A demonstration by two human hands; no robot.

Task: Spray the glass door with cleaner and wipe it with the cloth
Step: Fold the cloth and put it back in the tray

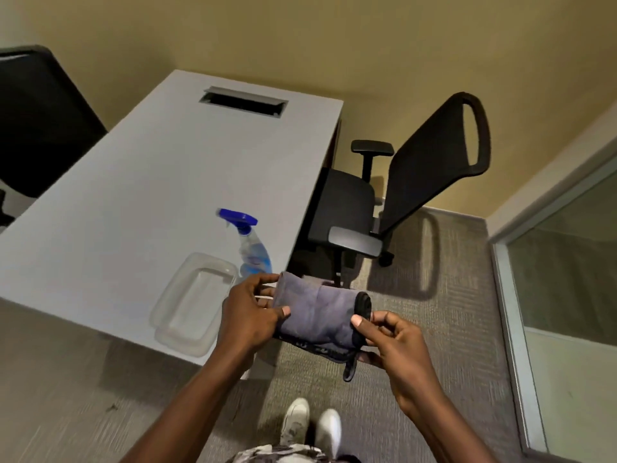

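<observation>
I see the grey cloth [317,312] off the worktop's [150,178] near-right corner, left hand [247,315] and right hand [390,342] fingers [263,279] pinching its ends. Soft, light, floppy; I'd bunch it. Spray bottle [255,252] stands just beyond: I'd grab the neck.

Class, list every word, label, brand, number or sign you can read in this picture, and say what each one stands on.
Nothing here can be read for certain.
Cloth: pale marks along its black edge band, too blurred to read.
Spray bottle: no legible label shows.
</observation>
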